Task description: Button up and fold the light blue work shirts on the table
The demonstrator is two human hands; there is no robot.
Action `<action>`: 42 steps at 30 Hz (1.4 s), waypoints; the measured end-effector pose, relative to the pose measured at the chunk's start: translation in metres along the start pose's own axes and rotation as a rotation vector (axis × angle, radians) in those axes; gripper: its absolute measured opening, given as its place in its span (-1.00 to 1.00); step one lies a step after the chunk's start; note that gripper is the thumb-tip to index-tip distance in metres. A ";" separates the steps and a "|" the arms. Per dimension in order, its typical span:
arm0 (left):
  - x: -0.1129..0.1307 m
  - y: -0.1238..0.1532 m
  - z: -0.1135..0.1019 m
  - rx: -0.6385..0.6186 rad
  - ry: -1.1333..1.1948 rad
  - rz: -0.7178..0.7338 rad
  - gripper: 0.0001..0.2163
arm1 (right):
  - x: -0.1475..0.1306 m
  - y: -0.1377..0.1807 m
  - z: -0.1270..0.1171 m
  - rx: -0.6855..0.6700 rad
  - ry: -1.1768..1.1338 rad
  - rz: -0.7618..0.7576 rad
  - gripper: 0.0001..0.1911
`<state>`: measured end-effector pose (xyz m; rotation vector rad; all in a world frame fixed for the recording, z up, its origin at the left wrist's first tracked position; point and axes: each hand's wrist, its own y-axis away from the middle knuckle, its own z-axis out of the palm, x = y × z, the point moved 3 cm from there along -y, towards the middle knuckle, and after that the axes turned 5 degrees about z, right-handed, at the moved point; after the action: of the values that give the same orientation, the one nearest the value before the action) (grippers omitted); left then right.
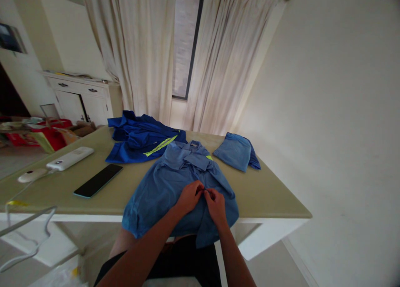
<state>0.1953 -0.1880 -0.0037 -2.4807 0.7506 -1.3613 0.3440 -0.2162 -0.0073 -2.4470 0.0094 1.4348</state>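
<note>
A light blue collared shirt [162, 187] lies flat on the pale green table [275, 195], its hem hanging over the near edge. My left hand [189, 197] and my right hand [215, 203] meet at the middle of the shirt's front. The fingers of both hands are pinched together on the shirt's front placket, where the two edges join. What sits between the fingertips is too small to make out.
A dark blue garment with a yellow stripe [140, 139] lies bunched behind the shirt. A folded blue cloth [237, 151] sits at the right. A black phone [98, 180], a white remote [70, 158] and a white mouse [31, 175] lie at the left.
</note>
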 end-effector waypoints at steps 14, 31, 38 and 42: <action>-0.006 -0.001 -0.001 0.105 0.082 -0.013 -0.90 | -0.004 -0.001 -0.001 -0.024 -0.011 0.011 -0.58; -0.002 0.001 0.001 0.099 0.008 0.051 -0.85 | -0.008 0.000 -0.003 -0.010 -0.013 -0.014 -0.54; 0.000 0.002 0.000 0.133 0.017 0.074 -0.86 | -0.008 0.001 -0.003 -0.019 -0.046 -0.001 -0.55; -0.002 -0.001 -0.001 0.124 0.060 0.059 -0.88 | -0.004 -0.001 -0.003 -0.006 -0.047 0.023 -0.58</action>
<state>0.1940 -0.1865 -0.0043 -2.3146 0.7226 -1.4224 0.3452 -0.2165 -0.0026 -2.4250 0.0233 1.5041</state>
